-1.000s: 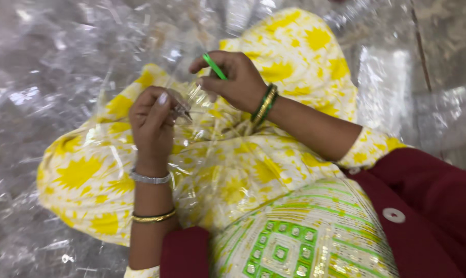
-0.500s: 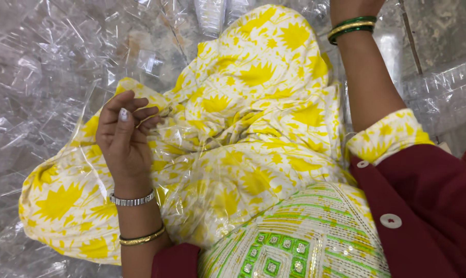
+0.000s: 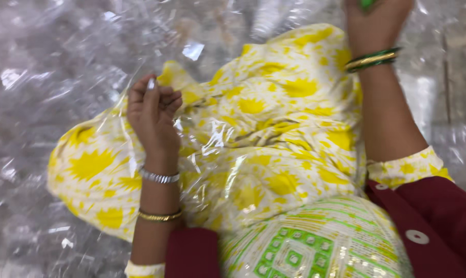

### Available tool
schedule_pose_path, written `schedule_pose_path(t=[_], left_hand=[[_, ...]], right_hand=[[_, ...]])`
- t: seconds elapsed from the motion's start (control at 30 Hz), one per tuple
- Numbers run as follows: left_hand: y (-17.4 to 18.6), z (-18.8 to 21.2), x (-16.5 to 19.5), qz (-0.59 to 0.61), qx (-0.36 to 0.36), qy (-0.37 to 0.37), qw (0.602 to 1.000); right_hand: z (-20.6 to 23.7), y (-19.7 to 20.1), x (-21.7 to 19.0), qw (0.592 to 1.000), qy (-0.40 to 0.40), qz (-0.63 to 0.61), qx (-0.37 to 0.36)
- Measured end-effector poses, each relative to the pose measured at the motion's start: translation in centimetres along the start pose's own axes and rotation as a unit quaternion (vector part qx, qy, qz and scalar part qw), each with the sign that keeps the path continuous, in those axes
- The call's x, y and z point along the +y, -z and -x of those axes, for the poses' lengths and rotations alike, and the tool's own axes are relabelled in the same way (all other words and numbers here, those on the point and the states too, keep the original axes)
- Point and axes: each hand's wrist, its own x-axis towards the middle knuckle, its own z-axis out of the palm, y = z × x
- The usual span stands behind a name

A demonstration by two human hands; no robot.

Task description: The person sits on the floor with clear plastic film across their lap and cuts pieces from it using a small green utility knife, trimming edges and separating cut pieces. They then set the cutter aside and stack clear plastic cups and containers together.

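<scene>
My left hand (image 3: pixel 151 113) rests over my lap with its fingers curled shut on a clear plastic wrapper (image 3: pixel 217 139) that lies crumpled across the yellow-and-white flowered cloth (image 3: pixel 274 134). My right hand (image 3: pixel 374 25) is raised at the top edge of the view, partly cut off, and grips a small green object (image 3: pixel 366 4) of which only the tip shows. Green and gold bangles (image 3: pixel 373 59) ring my right wrist; a silver and a gold bangle ring my left.
Heaps of clear plastic wrappers (image 3: pixel 53 67) cover the floor all around my lap. A green-and-white patterned cloth (image 3: pixel 305 247) and a dark red sleeve with white buttons (image 3: pixel 428 221) fill the lower right.
My right hand lifted away from my left one to the upper right with the green object, then came back down slightly. My left hand stayed over the lap.
</scene>
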Motion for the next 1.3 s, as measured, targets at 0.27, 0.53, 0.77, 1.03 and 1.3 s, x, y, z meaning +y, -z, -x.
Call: schedule_pose_path(t=[0.27,0.53,0.77,1.03,1.3], left_hand=[[0.3,-1.7,-0.6,0.068,0.07,-0.008,0.995],[0.7,-2.1,-1.6,0.021,0.061,-0.017,0.998],[-1.2,-2.3,-0.8,-0.083,-0.013,-0.026,0.996],[-0.8,-0.8,-0.1,-0.009,-0.107,0.049,0.993],[-0.2,-0.2,-0.4,0.034,-0.125,0.077,0.989]], right_hand=[[2.0,-14.0,-22.1,0.923,0.084,-0.263,-0.268],[0.5,-14.9,-20.9,0.875,-0.116,-0.289,-0.37],[-2.0,-4.6,-20.2,0.743,-0.156,-0.515,-0.398],[-1.2,1.3,-22.3,0.659,-0.226,-0.557,-0.452],[1.6,1.2,-22.3,0.637,-0.166,-0.663,-0.356]])
